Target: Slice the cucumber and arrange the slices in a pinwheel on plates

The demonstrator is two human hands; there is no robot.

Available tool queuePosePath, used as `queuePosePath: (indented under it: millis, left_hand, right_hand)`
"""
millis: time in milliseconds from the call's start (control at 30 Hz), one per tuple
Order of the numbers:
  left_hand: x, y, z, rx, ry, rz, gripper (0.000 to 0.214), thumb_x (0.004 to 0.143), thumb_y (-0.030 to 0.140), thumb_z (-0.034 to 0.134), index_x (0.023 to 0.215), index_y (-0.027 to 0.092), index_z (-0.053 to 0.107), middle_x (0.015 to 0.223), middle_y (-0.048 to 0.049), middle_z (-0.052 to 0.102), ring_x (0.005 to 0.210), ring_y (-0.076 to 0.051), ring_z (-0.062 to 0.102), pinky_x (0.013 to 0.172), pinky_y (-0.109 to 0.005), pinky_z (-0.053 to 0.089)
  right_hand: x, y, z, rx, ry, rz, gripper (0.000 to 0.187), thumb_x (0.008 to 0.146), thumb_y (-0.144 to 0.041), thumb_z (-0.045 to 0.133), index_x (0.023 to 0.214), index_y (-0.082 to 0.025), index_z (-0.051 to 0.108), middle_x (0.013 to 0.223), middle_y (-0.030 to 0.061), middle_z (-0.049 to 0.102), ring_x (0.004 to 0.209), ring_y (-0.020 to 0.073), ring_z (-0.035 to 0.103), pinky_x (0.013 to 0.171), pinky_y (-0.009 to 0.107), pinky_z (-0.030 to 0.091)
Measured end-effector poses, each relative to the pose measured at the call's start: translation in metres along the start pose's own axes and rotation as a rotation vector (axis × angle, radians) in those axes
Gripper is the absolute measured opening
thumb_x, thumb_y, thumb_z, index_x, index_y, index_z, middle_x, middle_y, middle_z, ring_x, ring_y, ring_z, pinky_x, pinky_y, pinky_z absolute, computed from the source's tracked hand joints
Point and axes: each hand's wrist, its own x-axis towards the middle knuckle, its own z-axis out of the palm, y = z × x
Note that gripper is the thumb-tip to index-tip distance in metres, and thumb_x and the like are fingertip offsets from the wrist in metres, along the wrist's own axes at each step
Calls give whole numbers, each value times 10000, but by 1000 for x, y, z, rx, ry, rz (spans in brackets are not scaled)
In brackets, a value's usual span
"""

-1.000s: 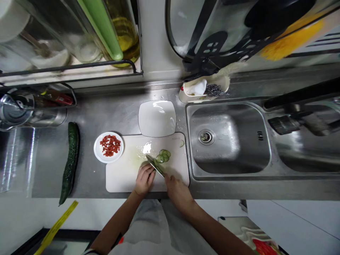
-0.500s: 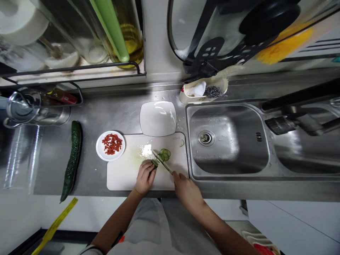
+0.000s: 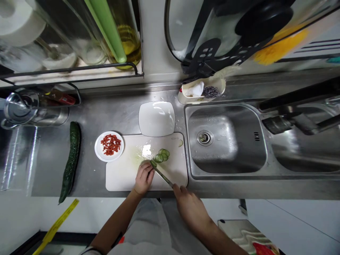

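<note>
On the white cutting board (image 3: 124, 177), my left hand (image 3: 144, 177) is closed around a short piece of cucumber (image 3: 153, 163), mostly hidden by the fingers. My right hand (image 3: 190, 203) grips a knife (image 3: 164, 176) by its handle, which the fingers cover. The blade slants up to the left, its tip end at the cut face of the cucumber piece. Just beyond the blade lie several overlapping cucumber slices (image 3: 162, 155). One more thin slice (image 3: 180, 143) rests near the board's far right corner.
A white square plate (image 3: 156, 118) touches the board's far edge. On its left, a small plate (image 3: 98, 151) holds red dried berries (image 3: 111, 144). A whole cucumber (image 3: 70, 161) lies farther left. The steel sink (image 3: 228, 141) and faucet (image 3: 276, 124) are to the right.
My right hand has drawn the knife toward me and slightly right. Its blade has left the slice pile and now meets the held cucumber piece. My left hand has hardly moved.
</note>
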Motion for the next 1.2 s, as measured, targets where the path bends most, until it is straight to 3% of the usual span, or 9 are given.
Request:
queuePosePath:
  millis: [600, 800, 1200]
  left_hand:
    - [0, 0, 1, 10, 3, -3, 222, 837, 115, 573, 1051, 170, 577, 1015, -88, 612, 1025, -205, 593, 896, -426, 526]
    - [0, 0, 1, 25, 10, -2, 212, 844, 133, 570, 1052, 170, 580, 1007, -88, 621, 1015, -205, 602, 883, -422, 531]
    - [0, 0, 0, 16, 2, -2, 252, 824, 97, 584, 1066, 167, 579, 1014, -89, 617, 1023, -203, 593, 899, -417, 519]
  right_hand:
    - [-1, -3, -2, -9, -21, 10, 373, 884, -48, 316, 1163, -187, 521, 951, 106, 648, 787, 186, 677, 598, 213, 452]
    - [1, -5, -7, 2, -46, 10, 406, 880, -35, 305, 1187, -188, 521, 980, 121, 653, 812, 212, 680, 630, 250, 484]
    - [8, -2, 0, -11, 5, -36, 356, 879, -38, 316, 1128, -176, 530, 913, 104, 651, 780, 182, 677, 607, 206, 463]
